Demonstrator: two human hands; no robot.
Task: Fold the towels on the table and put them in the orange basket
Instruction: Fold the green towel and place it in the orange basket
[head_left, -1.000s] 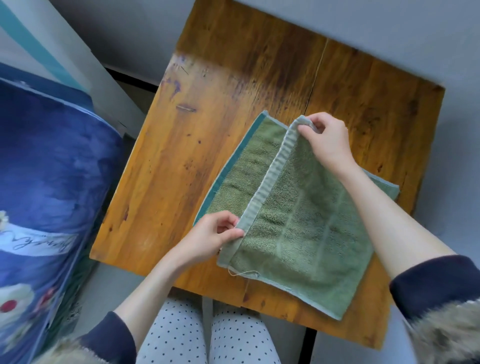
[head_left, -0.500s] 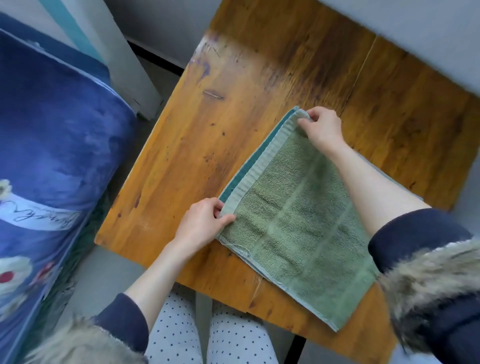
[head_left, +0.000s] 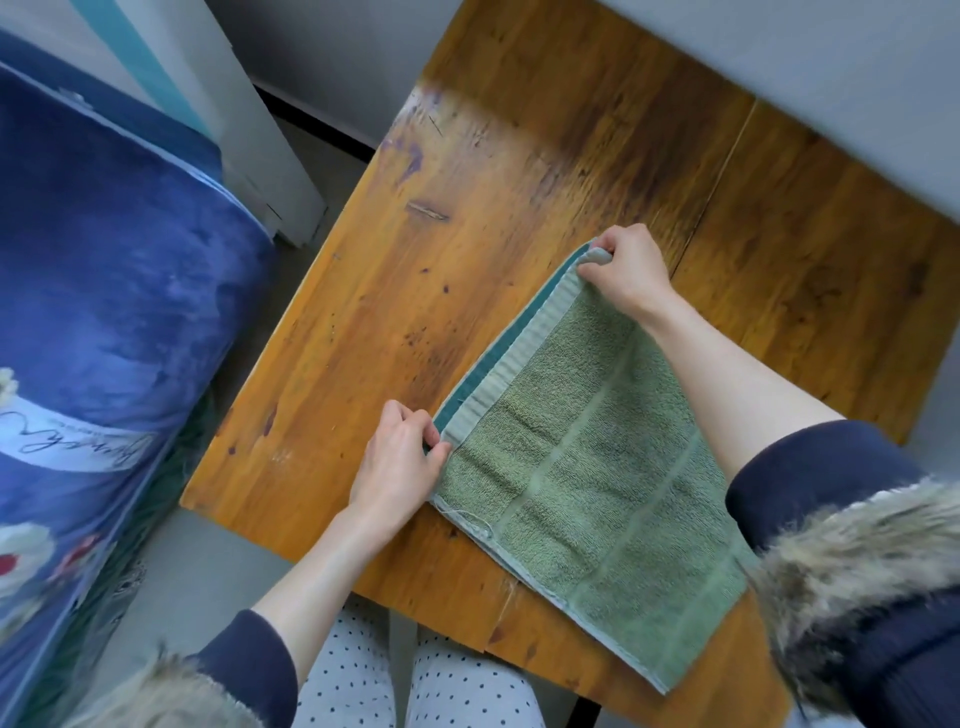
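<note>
Now I am working over the wooden table (head_left: 509, 218), the biggest thing in front of me, with the green towel (head_left: 587, 467) lying on its near right part and its lowest corner hanging a little past the table's front edge. A second ago the upper layer was covering only part of the lower one, leaving a wide band of it showing on the left; now I am bringing that layer almost fully across, so the towel is sitting folded in 2, with only a thin teal strip of the lower layer peeking out along the left edge. I am judging the 1st fold as nearly finished, needing only a last nudge to square the hems.

My right hand (head_left: 626, 270) is pinching the far corner of the pale ribbed hem between curled fingers and thumb. My left hand (head_left: 397, 462) is gripping the near end of that same hem, fingers curled round the edge.

The orange basket is not showing anywhere in this view, so the putting-away step is not yet begun. A loose thread (head_left: 475, 522) is trailing from the near left corner.
</note>
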